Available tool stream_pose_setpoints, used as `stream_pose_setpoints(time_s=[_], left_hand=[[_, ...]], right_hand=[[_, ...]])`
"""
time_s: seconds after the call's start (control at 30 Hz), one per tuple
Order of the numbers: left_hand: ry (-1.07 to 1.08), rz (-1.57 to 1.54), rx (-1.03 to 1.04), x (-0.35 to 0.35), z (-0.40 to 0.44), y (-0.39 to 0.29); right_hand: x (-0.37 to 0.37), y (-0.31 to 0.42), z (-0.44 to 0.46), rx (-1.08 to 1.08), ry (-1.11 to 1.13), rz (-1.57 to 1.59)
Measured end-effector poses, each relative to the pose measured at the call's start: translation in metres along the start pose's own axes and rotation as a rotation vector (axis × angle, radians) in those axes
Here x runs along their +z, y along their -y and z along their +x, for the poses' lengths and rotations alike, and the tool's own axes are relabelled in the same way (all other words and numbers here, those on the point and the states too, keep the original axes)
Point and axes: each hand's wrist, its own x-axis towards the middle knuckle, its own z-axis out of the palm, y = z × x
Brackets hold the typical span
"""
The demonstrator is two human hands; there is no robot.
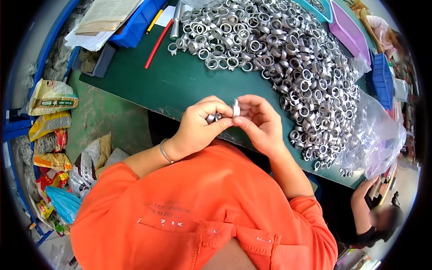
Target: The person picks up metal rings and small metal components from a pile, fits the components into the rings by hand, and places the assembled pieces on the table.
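Note:
Close in front of my chest, at the near edge of the green table, both hands meet around a small silver metal ring [236,109]. It is seen edge-on, with a small lug pointing up. My right hand [263,123] pinches it between thumb and fingers. My left hand [200,121] is closed, its fingertips touching the same ring. Another piece of shiny metal [211,119] shows inside the curled left fingers, partly hidden. A large heap of similar metal rings [288,49] lies beyond and to the right of my hands.
On the green table [180,85] lie a red pen [159,43], a yellow pencil [154,21] and a metal tube [177,20]. A blue bin [135,33] with papers stands back left; a pink tray [348,29] and clear plastic bag [373,135] are right. Two people sit at right.

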Motion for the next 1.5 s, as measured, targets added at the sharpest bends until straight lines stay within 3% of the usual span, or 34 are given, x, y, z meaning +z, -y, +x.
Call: stream_pose_setpoints(time_s=[0.1, 0.27, 0.4, 0.43, 0.5, 0.53, 0.6, 0.77, 0.87, 0.93, 1.0, 1.07, 1.13, 1.33, 1.4, 1.5], left_hand=[[-0.034, -0.09, -0.12, 0.001, -0.002, 0.002], [-0.066, -0.146, -0.069, 0.002, 0.0, 0.001], [-0.073, -0.085, -0.031, 0.001, 0.0, 0.007], [-0.081, -0.078, -0.025, -0.002, -0.001, 0.005], [-0.083, -0.308, -0.331, -0.006, -0.002, 0.002], [-0.091, -0.304, -0.326, -0.007, -0.002, 0.003], [-0.181, -0.655, -0.469, -0.01, -0.001, 0.009], [-0.194, -1.008, -0.538, -0.015, -0.004, 0.009], [-0.199, -0.949, -0.574, -0.021, -0.006, 0.019], [-0.175, -0.868, -0.576, -0.022, -0.007, 0.022], [-0.231, -0.769, -0.51, -0.019, -0.005, 0.019], [-0.25, -0.725, -0.514, -0.014, -0.003, 0.019], [-0.183, -0.692, -0.479, -0.01, 0.0, 0.019], [-0.103, -0.655, -0.446, -0.003, 0.001, 0.007], [-0.038, -0.565, -0.436, -0.005, 0.0, 0.006], [-0.069, -0.405, -0.344, -0.002, 0.0, 0.004]], right_hand=[[0.002, 0.0, 0.001, -0.141, -0.049, -0.046], [0.002, 0.0, -0.002, -0.22, -0.101, -0.15], [0.003, 0.007, 0.002, -0.532, -0.088, -0.728], [0.002, 0.01, 0.006, -0.543, -0.082, -0.723], [0.002, 0.017, 0.014, -0.492, -0.041, -0.621], [0.002, 0.018, 0.017, -0.464, -0.019, -0.571], [0.003, 0.016, 0.042, -0.6, -0.067, -0.805], [0.013, -0.009, 0.096, -0.592, -0.047, -1.173], [0.007, -0.014, 0.099, -0.556, 0.0, -1.263], [0.006, -0.01, 0.085, -0.499, -0.02, -1.271], [0.002, -0.01, 0.069, -0.276, -0.062, -0.986], [-0.002, -0.008, 0.055, -0.257, -0.033, -0.89], [-0.004, -0.005, 0.038, 0.232, -0.008, -0.316], [0.0, -0.004, 0.015, 0.112, -0.041, -0.155], [-0.001, -0.004, 0.017, -0.405, 0.013, -0.581], [0.002, 0.003, 0.013, -0.433, -0.002, -0.614]])
